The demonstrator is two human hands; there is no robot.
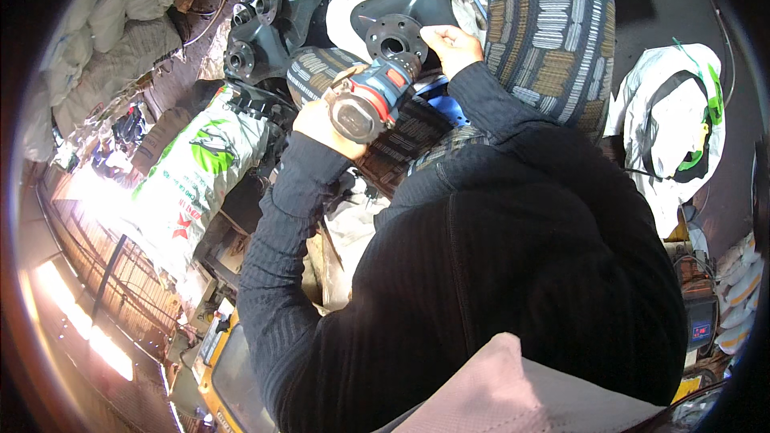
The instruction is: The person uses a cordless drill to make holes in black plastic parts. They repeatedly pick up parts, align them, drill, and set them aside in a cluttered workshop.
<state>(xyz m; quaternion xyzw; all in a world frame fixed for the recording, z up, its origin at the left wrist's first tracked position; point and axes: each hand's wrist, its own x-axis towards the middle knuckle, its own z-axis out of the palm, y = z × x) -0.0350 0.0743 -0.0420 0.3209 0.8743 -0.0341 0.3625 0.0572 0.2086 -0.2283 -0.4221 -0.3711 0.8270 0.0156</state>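
Left hand (319,124) wrapped tight around the grip of a blue and red cordless drill (375,96), nose aimed at a dark round metal flange (393,34) just ahead. Right hand (451,46) curled with fingertips on the flange's right edge, steadying it. Flange atop a black cast bracket (417,0), beside a striped woven cushion (553,28). More flanged castings (257,28) stacked at upper left, printed white sack (196,172) below.

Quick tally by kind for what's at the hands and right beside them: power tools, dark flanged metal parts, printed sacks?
Power tool, in the left hand: 1
Dark flanged metal parts: 3, one under the right hand at, two at and
Printed green-and-white sack: 1
Total: 5
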